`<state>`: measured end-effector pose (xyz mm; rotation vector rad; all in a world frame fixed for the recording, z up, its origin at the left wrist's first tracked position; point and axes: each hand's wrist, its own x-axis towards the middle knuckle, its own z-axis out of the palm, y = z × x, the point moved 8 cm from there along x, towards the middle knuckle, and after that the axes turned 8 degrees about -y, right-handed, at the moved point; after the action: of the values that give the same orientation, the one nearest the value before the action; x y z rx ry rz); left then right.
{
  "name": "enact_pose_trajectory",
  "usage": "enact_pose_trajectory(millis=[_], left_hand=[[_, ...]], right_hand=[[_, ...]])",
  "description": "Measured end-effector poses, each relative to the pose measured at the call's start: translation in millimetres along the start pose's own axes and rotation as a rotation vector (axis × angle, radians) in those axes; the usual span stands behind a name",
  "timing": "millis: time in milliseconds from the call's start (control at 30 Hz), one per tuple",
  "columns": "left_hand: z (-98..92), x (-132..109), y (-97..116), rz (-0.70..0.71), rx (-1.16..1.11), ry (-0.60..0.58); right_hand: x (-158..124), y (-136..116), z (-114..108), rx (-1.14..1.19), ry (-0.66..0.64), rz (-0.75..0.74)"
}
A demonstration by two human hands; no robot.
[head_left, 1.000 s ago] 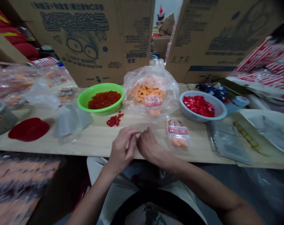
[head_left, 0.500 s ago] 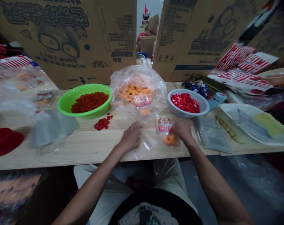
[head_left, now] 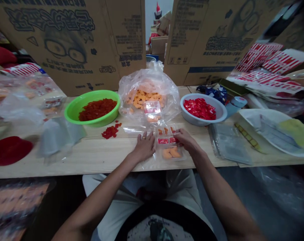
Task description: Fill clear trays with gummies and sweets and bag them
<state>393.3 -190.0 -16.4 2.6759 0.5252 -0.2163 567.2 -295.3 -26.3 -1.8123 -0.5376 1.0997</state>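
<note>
Right hand [head_left: 187, 140]: fingers [head_left: 178, 140] rest on the tray's right edge (grip cannot be told). Clear compartment tray [head_left: 168, 144], long axis pointing away from the person, lies nearer this hand. Left hand [head_left: 144, 147]: open, empty, just beside it on the worktop [head_left: 91, 157]. Beyond: clear plastic bag [head_left: 148, 83].

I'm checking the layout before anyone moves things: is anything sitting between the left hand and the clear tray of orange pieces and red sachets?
Nothing visible does. The left hand lies against the left edge of the clear tray, with no object between them. The right hand is at the tray's other side.
</note>
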Motion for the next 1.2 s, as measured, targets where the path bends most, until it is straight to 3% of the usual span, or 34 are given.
enact_pose_trajectory(millis=[100,200,300,367,467,533,633,733,967,1067,1200], left_hand=[[-16.3,-23.7,-25.4,-0.002,-0.062,0.089],[-33.1,-61.8,-36.5,0.026,-0.085,0.219],[-17.7,-98.2,-29.3,0.04,-0.055,0.182],[-2.4,-118.7,-18.7,0.055,-0.021,0.226],[15.6,-141.6,-0.2,0.106,0.016,0.365],[24.6,-149.9,12.0,0.158,0.023,0.391],[27.6,-152.7,19.9,0.153,0.011,0.379],[19.4,-145.7,13.2,0.107,-0.08,0.389],[-1.9,-115.7,-40.8,-0.176,-0.445,0.433],[-4.2,-112.8,-51.1,-0.278,-0.58,0.458],[-6.2,-110.3,-44.7,-0.288,-0.575,0.422]], right_hand=[[-7.8,3.0,-9.5,0.065,-0.053,0.029],[-22.2,5.1,-33.3,0.15,-0.084,0.042],[-39.8,7.4,-49.3,0.297,-0.128,0.046],[-51.0,8.1,-47.2,0.361,-0.171,0.057],[-65.2,5.4,-25.9,0.383,-0.286,0.067],[-73.0,2.4,-8.1,0.375,-0.376,0.061],[-79.1,4.3,5.9,0.352,-0.412,0.083],[-76.9,9.8,6.2,0.36,-0.378,0.107],[-78.1,14.4,16.4,0.42,-0.442,0.082],[-101.5,16.2,48.1,0.407,-0.603,0.123],[-136.0,12.7,105.4,0.429,-0.925,0.157]])
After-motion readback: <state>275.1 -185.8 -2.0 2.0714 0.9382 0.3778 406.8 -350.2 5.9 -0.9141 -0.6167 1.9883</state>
